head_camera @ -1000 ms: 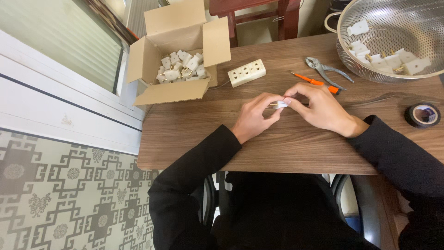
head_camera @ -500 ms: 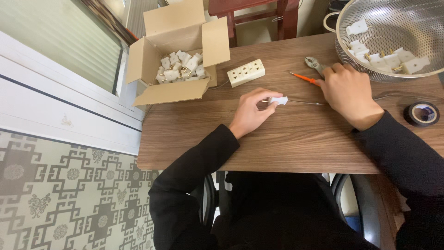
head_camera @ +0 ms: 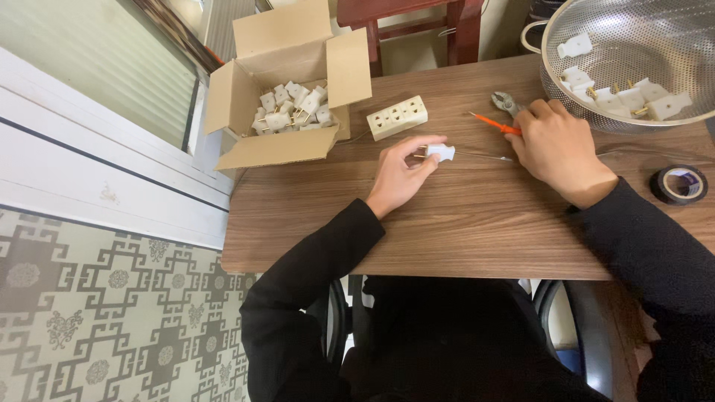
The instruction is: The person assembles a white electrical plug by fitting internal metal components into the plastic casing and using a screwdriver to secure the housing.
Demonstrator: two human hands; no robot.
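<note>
my left hand (head_camera: 398, 179) pinches small white plastic plug (head_camera: 440, 152), frame centre; my right hand (head_camera: 555, 145) closes over orange-handled screwdriver (head_camera: 493, 123), upper right, beside pliers (head_camera: 505, 101).

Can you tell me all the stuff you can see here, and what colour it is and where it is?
wooden table: one, brown, under everything.
cardboard box: one, tan, open, far left corner of the table.
plugs in the box: a heap, too many to count, white with brass pins.
socket strip: one, white, beside the box.
metal colander: one, silver, far right corner.
plugs in the colander: several, white.
pliers: one, grey, near the colander.
screwdriver: one, orange handle, under the right hand.
tape roll: one, black, right edge.
chair: one, red-brown, behind the table.
left hand: holds one white plug.
right hand: on the screwdriver.
</note>
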